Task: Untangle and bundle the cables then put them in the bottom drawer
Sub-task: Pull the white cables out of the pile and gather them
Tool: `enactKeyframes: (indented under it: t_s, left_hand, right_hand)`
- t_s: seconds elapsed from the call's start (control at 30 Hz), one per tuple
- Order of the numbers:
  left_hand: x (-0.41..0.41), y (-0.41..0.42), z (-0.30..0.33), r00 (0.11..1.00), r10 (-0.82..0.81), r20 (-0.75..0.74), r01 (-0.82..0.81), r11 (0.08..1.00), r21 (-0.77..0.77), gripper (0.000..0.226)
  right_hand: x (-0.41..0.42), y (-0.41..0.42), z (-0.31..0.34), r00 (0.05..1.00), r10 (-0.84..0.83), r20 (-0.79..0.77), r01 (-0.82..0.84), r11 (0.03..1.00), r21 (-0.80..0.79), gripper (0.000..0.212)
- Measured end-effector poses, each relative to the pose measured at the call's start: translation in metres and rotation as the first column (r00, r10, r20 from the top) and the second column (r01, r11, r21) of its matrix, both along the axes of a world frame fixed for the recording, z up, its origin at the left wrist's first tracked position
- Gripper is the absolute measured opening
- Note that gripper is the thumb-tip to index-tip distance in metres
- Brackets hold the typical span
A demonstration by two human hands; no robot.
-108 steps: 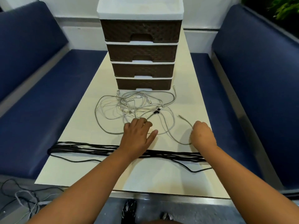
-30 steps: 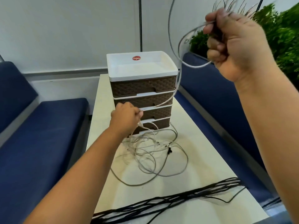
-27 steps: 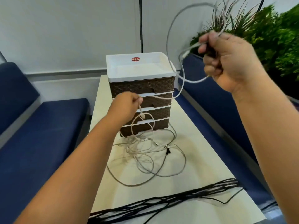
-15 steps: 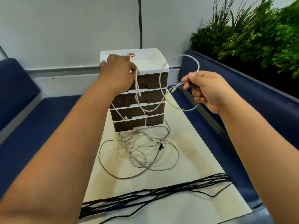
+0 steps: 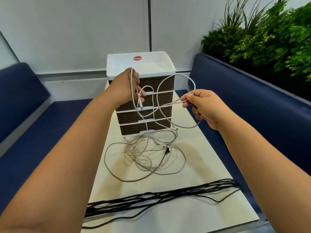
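While both hands are raised above the counter (image 5: 193,165), the left hand (image 5: 125,89) holds strands of a pale grey cable (image 5: 176,76) that run over its palm, its fingers curled around them, and the right hand (image 5: 204,107) pinches the same cable between thumb and forefinger, a loop arching between the 2 hands. From these grips the cable hangs down in front of a 4-drawer unit (image 5: 144,105) with brown fronts and a white top, all drawers closed, the bottom drawer (image 5: 143,128) among them. Just in front of the unit a tangle of pale cables (image 5: 146,157) lies on the counter; nearer the viewer a long bunch of black cables (image 5: 159,196) stretches across it. Blue benches (image 5: 252,98) flank the counter, with green plants (image 5: 269,36) behind the right one
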State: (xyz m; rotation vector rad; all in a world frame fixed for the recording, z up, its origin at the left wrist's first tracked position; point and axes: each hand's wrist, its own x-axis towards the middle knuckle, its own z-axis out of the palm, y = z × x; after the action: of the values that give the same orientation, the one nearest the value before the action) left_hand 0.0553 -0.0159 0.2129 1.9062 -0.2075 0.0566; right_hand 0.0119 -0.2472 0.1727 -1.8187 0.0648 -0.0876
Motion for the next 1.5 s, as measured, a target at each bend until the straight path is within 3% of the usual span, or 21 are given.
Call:
enactKeyframes:
  t_s: [0.3,0.47,0.57,0.73,0.87,1.07,1.17,1.27,1.37,1.5]
  left_hand:
    - [-0.017,-0.02,-0.029,0.988,-0.146,-0.047,0.141,0.987,-0.08,0.029]
    - [-0.021,-0.032,-0.044,0.99,-0.136,0.024,0.133,0.988,0.083,0.02]
    - [-0.022,-0.033,-0.051,0.987,-0.161,-0.03,0.161,0.987,0.024,0.019]
    - [-0.02,-0.012,-0.055,0.949,-0.305,-0.083,0.298,0.951,-0.085,0.028]
    - [-0.009,-0.001,-0.051,0.995,-0.09,-0.033,0.086,0.989,-0.12,0.02]
    - [0.012,0.03,-0.051,0.925,0.361,0.123,-0.323,0.912,-0.252,0.017]
    - [0.012,0.042,-0.055,0.829,0.435,0.351,-0.437,0.896,-0.078,0.026]
    - [0.009,0.049,-0.054,0.723,0.388,0.572,-0.513,0.856,0.067,0.031]
    - [0.004,0.049,-0.047,0.773,0.342,0.535,-0.487,0.86,0.154,0.03]
    - [-0.016,0.038,-0.041,0.91,0.297,0.288,-0.346,0.928,0.136,0.021]
  right_hand:
    - [-0.001,0.026,-0.028,0.999,-0.043,-0.004,0.043,0.994,0.104,0.019]
    - [0.001,0.043,-0.039,0.998,-0.04,-0.038,0.046,0.985,0.169,0.032]
    - [0.004,0.049,-0.042,0.998,-0.033,-0.06,0.045,0.978,0.205,0.04]
    - [0.01,0.051,-0.046,0.99,0.041,-0.133,0.003,0.949,0.317,0.022]
    - [0.016,0.048,-0.052,0.991,0.062,-0.116,-0.013,0.925,0.379,0.013]
    - [0.024,0.031,-0.062,0.981,0.016,-0.194,0.001,0.996,0.088,0.022]
    - [0.031,0.021,-0.069,0.96,-0.038,-0.276,0.029,0.999,-0.037,0.027]
    - [0.036,0.011,-0.072,0.935,-0.108,-0.339,0.079,0.992,-0.099,0.021]
    - [0.038,-0.004,-0.073,0.931,-0.165,-0.325,0.12,0.981,-0.155,0.017]
    - [0.028,-0.024,-0.056,0.965,-0.21,-0.159,0.179,0.966,-0.187,0.019]
